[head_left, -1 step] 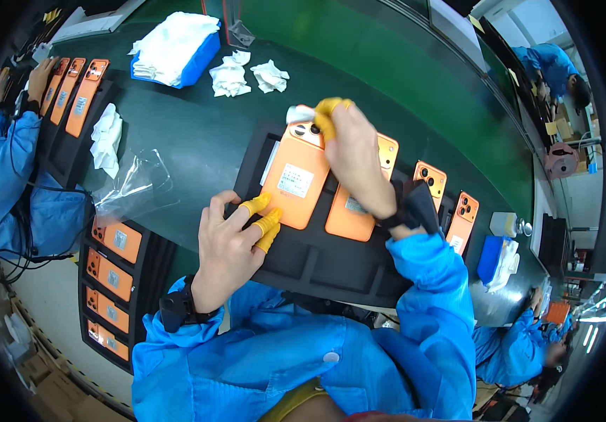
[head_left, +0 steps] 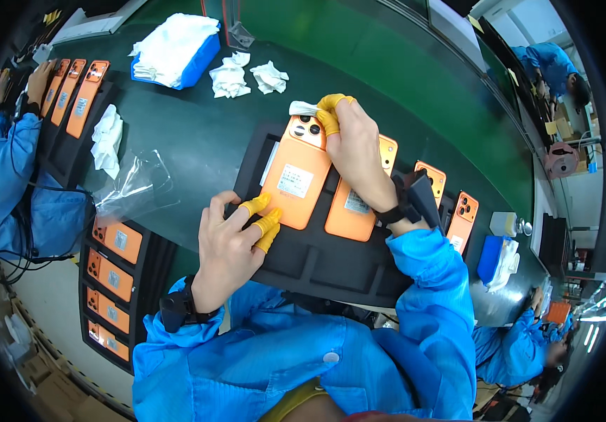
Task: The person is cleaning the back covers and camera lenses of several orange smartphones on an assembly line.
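Note:
An orange phone (head_left: 294, 179) with a white label lies back-up on a black foam tray (head_left: 285, 264). My right hand (head_left: 351, 144), in yellow finger cots, is closed on a folded white wipe (head_left: 304, 108) at the phone's top edge, just above its camera lenses. My left hand (head_left: 236, 235) rests its cot-covered fingertips on the phone's lower left edge, fingers apart and not wrapped round it. A second orange phone (head_left: 350, 213) sits to the right, partly hidden by my right hand and wrist. Farther right are two more orange phones (head_left: 430, 179) (head_left: 463, 218).
A blue box of white wipes (head_left: 176, 53) stands at the back left, with crumpled wipes (head_left: 230, 75) beside it. Clear plastic film (head_left: 137, 186) lies left. Trays of orange phones (head_left: 109, 274) are at lower left. A co-worker's hand (head_left: 39, 81) is by other phones at far left.
My right hand has shifted slightly, and the wipe now lies flatter along the phone's top edge, with more of the lenses showing. My left hand stays in place.

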The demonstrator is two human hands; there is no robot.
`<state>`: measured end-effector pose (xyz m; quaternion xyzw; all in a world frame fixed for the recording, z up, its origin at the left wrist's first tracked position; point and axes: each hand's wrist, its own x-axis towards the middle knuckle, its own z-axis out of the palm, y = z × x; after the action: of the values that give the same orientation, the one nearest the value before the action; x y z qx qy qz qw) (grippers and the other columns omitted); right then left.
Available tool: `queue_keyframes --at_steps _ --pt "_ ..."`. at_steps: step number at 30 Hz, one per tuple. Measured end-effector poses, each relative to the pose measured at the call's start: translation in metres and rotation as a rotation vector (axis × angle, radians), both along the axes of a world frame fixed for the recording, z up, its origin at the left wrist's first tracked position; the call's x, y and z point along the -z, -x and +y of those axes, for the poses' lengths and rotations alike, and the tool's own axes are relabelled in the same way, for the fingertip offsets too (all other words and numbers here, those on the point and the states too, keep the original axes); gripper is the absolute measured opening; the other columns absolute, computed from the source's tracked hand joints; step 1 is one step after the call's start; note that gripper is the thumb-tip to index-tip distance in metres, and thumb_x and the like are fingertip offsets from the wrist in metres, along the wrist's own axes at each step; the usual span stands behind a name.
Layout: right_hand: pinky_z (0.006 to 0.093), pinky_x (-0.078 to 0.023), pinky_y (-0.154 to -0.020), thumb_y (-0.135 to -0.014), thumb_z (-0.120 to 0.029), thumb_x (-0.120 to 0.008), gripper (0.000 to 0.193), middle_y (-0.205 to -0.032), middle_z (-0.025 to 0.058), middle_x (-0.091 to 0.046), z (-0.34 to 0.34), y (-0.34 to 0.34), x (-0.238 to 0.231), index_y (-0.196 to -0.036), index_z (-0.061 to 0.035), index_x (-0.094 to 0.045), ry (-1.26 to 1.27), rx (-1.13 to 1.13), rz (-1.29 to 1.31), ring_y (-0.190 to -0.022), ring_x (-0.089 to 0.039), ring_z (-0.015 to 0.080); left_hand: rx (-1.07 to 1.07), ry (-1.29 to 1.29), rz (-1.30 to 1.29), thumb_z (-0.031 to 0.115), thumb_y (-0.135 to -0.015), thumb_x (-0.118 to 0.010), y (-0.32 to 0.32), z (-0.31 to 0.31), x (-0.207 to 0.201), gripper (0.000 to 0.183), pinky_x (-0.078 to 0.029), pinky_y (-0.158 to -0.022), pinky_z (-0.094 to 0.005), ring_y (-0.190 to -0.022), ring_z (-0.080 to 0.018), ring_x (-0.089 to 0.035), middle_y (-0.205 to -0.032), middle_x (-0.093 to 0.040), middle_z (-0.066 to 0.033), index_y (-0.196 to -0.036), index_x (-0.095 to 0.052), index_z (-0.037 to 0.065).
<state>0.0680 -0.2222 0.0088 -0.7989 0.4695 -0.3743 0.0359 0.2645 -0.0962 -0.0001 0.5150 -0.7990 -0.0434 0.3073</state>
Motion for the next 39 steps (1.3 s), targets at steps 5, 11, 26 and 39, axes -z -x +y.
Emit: queue_keyframes --at_steps 5,11,26,39 --pt "0.0403 -0.047 -0.064 -0.072 0.003 -0.058 0.018 -0.076 0.0151 -0.05 0.042 0.003 0.02 -0.089 -0.0002 -0.051 -0.004 -0.045 0.161 -0.073 -0.054 0.0331 0.008 -0.023 0.015 0.008 -0.063 -0.076 0.001 -0.001 0.001 0.023 -0.048 -0.076 -0.0344 -0.092 -0.0276 -0.052 -0.095 -0.066 -0.0025 -0.086 -0.075 0.007" --pt "0.0384 -0.047 -0.064 -0.07 0.003 -0.057 0.021 -0.076 0.0128 -0.049 0.054 -0.008 0.012 -0.09 -0.0014 -0.052 -0.107 -0.275 0.191 -0.075 -0.054 0.0284 0.006 -0.03 0.007 0.009 -0.063 -0.076 -0.002 0.0 0.002 0.024 -0.047 -0.077 -0.0351 -0.092 -0.0277 -0.052 -0.095 -0.066 -0.0028 -0.088 -0.075 0.008" --pt "0.043 -0.048 -0.075 -0.077 0.003 -0.055 0.017 -0.086 0.018 -0.058 -0.019 0.007 -0.013 -0.093 0.0008 -0.054 -0.097 -0.127 0.14 -0.086 -0.058 0.0357 -0.007 -0.031 -0.035 0.009 -0.063 -0.077 0.001 0.0 0.003 0.024 -0.046 -0.074 -0.0345 -0.091 -0.0275 -0.051 -0.092 -0.065 -0.0026 -0.087 -0.076 0.008" --pt "0.0408 -0.048 -0.068 -0.069 0.0 -0.06 0.019 -0.077 0.0145 -0.051 0.064 -0.007 0.015 -0.087 -0.0008 -0.051 -0.118 -0.289 0.217 -0.079 -0.056 0.031 0.001 0.0 0.003 0.009 -0.062 -0.076 0.001 -0.002 0.004 0.026 -0.048 -0.075 -0.0347 -0.09 -0.028 -0.052 -0.094 -0.066 -0.003 -0.088 -0.075 0.008"
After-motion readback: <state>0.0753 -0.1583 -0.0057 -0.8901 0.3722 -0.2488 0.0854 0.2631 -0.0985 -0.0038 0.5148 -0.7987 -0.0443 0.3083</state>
